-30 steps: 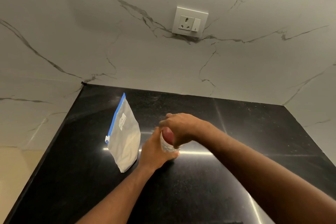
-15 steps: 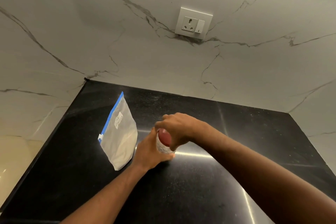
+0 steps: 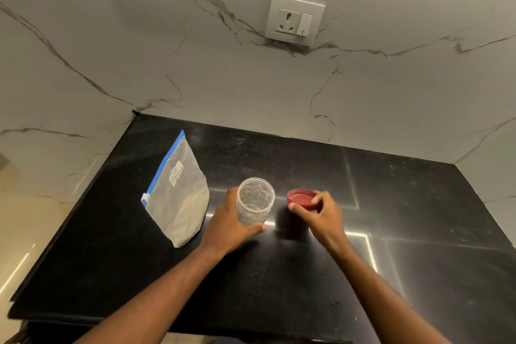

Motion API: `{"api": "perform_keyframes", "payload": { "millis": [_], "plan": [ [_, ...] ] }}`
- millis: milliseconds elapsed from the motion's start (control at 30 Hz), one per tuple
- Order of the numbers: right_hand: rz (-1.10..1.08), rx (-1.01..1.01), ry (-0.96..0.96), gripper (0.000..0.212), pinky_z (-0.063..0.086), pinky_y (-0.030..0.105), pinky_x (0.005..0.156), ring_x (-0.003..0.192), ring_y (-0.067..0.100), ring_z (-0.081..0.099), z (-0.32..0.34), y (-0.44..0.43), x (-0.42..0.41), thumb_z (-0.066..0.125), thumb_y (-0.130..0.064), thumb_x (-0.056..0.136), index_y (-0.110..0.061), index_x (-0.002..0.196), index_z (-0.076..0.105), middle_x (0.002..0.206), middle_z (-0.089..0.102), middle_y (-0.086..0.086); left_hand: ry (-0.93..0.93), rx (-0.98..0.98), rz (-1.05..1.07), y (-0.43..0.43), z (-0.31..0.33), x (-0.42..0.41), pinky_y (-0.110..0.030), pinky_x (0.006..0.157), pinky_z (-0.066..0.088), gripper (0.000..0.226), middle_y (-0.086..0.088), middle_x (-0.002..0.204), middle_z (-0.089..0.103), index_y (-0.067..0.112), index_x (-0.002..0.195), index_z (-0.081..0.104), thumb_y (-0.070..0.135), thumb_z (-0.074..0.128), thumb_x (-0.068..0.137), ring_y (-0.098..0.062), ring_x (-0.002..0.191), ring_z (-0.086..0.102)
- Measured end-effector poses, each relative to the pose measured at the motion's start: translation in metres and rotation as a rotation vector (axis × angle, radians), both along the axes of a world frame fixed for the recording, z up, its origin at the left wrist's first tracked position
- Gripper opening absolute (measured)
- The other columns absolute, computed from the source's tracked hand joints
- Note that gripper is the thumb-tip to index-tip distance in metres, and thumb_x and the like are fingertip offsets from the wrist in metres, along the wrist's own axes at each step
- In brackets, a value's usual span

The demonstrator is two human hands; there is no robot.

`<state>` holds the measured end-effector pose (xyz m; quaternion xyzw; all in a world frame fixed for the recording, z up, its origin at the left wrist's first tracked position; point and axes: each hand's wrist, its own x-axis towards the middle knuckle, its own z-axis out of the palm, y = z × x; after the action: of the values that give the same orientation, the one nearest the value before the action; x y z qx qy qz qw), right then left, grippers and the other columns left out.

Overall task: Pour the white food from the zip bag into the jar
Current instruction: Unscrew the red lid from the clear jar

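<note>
A clear plastic jar (image 3: 255, 198) stands upright and uncapped on the black counter (image 3: 418, 218), with nothing visible inside. My left hand (image 3: 227, 227) wraps around its left side and base. Just right of the jar, my right hand (image 3: 321, 213) pinches the red lid (image 3: 301, 198), held slightly above the counter. A zip bag (image 3: 178, 195) with a blue zip strip and a white handwritten label stands upright to the left of the jar, holding white food, its zip closed.
Marble walls enclose the counter at the back, left and right. A white socket with a switch (image 3: 294, 19) sits on the back wall. The counter's front edge runs along the bottom, with pale floor at the left.
My right hand has lifted the red lid off the jar and carried it to the right. The left hand stays around the jar. The bag has not moved.
</note>
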<state>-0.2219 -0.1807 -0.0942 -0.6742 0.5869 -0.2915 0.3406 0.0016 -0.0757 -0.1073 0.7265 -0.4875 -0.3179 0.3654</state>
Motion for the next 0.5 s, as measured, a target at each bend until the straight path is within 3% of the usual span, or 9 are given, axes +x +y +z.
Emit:
{"api": "perform_keyframes", "payload": {
  "millis": [67,133,200,267,333,400,500],
  "plan": [
    [-0.012,0.032,0.060,0.044,0.048,0.023,0.072,0.103,0.027,0.066,-0.032,0.008,-0.004,0.094,-0.040,0.070,-0.019,0.075,0.055,0.110,0.066,0.002,0.017,0.020,-0.010,0.002,0.000,-0.002,-0.046,0.116,0.045,0.123,0.000,0.159,0.045,0.027,0.159,0.023,0.050,0.096,0.064,-0.022,0.144,0.047],
    [0.084,-0.022,0.241,0.040,0.044,0.020,0.079,0.113,0.021,0.061,-0.045,0.013,-0.003,0.090,-0.049,0.073,-0.021,0.080,0.062,0.133,0.060,0.001,0.001,0.068,-0.022,0.004,0.000,-0.005,-0.048,0.124,0.035,0.135,-0.003,0.170,0.028,0.024,0.166,0.006,0.049,0.096,0.067,-0.024,0.154,0.033],
    [0.140,-0.019,0.355,0.042,0.046,0.025,0.090,0.124,0.020,0.056,-0.047,0.015,-0.001,0.086,-0.055,0.075,-0.022,0.092,0.065,0.151,0.049,0.001,-0.009,0.091,-0.020,0.012,0.002,-0.007,-0.045,0.126,0.028,0.138,-0.004,0.174,0.018,0.025,0.167,-0.002,0.051,0.093,0.070,-0.025,0.159,0.023],
    [0.163,0.053,0.352,0.044,0.046,0.033,0.102,0.136,0.024,0.050,-0.042,0.014,0.001,0.087,-0.054,0.075,-0.024,0.095,0.062,0.160,0.040,0.004,0.001,0.091,0.002,0.029,0.007,-0.010,-0.044,0.124,0.026,0.131,0.000,0.175,0.013,0.031,0.166,0.000,0.055,0.090,0.073,-0.024,0.160,0.018],
    [0.171,0.088,0.295,0.040,0.039,0.040,0.112,0.147,0.028,0.040,-0.031,0.014,0.002,0.087,-0.046,0.077,-0.023,0.100,0.064,0.165,0.034,0.008,0.026,0.084,0.035,0.051,0.017,-0.009,-0.044,0.123,0.027,0.117,0.004,0.174,0.017,0.040,0.164,0.009,0.055,0.086,0.077,-0.021,0.158,0.022],
    [0.142,0.007,0.215,0.025,0.036,0.039,0.112,0.149,0.029,0.039,-0.013,0.016,0.005,0.083,-0.034,0.082,-0.023,0.097,0.067,0.163,0.038,0.010,0.051,0.022,0.073,0.072,0.030,-0.004,-0.045,0.121,0.038,0.091,0.007,0.164,0.037,0.043,0.156,0.030,0.050,0.084,0.082,-0.015,0.148,0.040],
    [0.185,-0.182,0.038,0.011,0.050,0.040,0.106,0.135,0.020,0.053,0.026,0.024,0.027,0.082,-0.023,0.086,-0.020,0.087,0.072,0.144,0.058,0.008,0.041,-0.195,0.157,0.099,0.055,0.007,-0.031,0.098,0.059,0.033,0.020,0.119,0.070,0.040,0.120,0.064,0.046,0.075,0.089,0.004,0.111,0.066]
  ]
}}
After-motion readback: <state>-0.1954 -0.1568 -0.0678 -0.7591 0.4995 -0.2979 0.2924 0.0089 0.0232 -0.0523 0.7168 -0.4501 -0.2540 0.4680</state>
